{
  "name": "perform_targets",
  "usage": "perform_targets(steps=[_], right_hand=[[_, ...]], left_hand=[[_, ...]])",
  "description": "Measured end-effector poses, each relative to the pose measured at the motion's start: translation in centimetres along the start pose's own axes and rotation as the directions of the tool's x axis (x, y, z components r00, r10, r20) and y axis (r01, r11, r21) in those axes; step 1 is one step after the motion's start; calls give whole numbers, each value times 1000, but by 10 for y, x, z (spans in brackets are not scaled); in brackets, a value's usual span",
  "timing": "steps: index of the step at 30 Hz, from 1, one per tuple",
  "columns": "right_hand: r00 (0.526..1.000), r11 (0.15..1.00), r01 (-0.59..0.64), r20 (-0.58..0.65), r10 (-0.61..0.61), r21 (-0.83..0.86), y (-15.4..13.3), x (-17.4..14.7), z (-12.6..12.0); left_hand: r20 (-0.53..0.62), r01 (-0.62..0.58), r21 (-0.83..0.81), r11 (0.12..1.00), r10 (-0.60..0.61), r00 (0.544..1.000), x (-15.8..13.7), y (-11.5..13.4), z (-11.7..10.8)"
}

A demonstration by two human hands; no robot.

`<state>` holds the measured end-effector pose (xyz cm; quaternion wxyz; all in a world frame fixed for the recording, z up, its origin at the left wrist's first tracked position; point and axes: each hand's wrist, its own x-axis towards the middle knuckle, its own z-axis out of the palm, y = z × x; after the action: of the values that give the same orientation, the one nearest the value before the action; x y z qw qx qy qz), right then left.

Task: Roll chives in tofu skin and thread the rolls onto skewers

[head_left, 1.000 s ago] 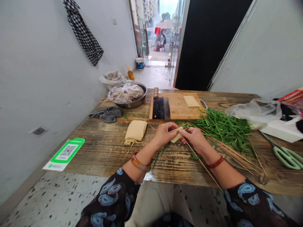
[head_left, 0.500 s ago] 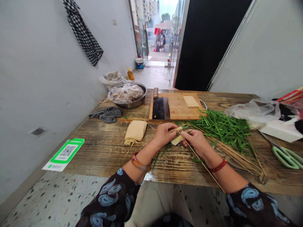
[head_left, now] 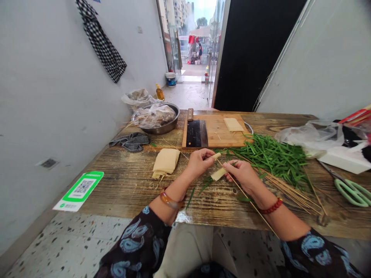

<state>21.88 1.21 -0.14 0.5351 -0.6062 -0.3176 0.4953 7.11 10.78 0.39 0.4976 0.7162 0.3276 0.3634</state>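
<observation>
Cutting board (head_left: 218,138), one; in front, left hand (head_left: 198,162) pinching one roll (head_left: 216,155), right hand (head_left: 243,173) pinching second roll (head_left: 217,175); one skewer (head_left: 247,198), upper tip hidden.

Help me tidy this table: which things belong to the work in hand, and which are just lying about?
Seemingly part of the work:
pale roll in left hand
second pale roll and thin stick at right hand
stacked pale sheets
loose sticks
green leaves

Apparently just lying about:
grey cloth
QR card
plastic bag
green-handled scissors, perhaps
</observation>
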Motion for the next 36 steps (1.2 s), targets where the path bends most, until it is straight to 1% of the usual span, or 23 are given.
perform_targets(steps=[3,6,8,14,17,21,25,29,31,36], right_hand=[[1000,1000,-15,-14,15,-4,2,-4,-10],[1000,1000,-5,-18,5,-3,2,-7,-18],[1000,1000,25,-10,-25,1,0,-9,-19],[997,997,71,22,-71,-15,-6,-13,-6],[996,996,86,39,-85,-24,-6,-12,3],[995,996,89,42,-90,15,-8,-8,10],[995,995,99,26,-99,11,-7,-4,7],[996,996,84,5,-84,-18,-6,-3,-1],[997,997,80,-4,-80,-22,-7,-5,-4],[994,994,103,39,-102,-32,-10,-7,1]], left_hand=[[-6,75,-158,985,-77,997,0,0,-1],[46,136,-293,946,-128,991,0,0,0],[65,158,-340,927,-144,987,0,1,0],[65,178,-349,920,-165,984,0,1,0],[53,161,-339,927,-152,987,0,1,0],[48,144,-313,939,-136,990,0,0,-1],[28,149,-338,929,-148,989,1,2,-3],[70,181,-445,877,-167,983,1,4,-7],[78,186,-467,864,-169,983,1,5,-9],[11,155,-409,899,-165,986,1,5,-7]])
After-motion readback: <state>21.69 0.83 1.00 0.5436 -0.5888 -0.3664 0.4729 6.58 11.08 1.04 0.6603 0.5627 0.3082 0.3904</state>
